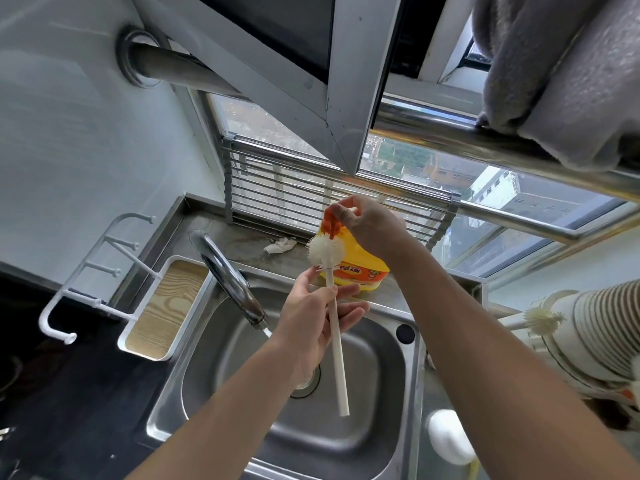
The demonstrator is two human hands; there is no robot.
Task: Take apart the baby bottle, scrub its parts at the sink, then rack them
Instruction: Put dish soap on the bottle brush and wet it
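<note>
Left hand (313,313) pinches the white bottle brush (337,344) just below its bristle head, thumb on the handle and the other fingers loosely extended. The brush is tilted over the sink (374,393), handle end nearest. Right hand (370,226), fingers curled, grips the orange pump (332,225) of the yellow detergent bottle (360,265) on the far ledge. The bristle head is just beside the pump. Faucet (228,275) at left.

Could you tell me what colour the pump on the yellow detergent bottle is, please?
The pump is orange; head view.
</note>
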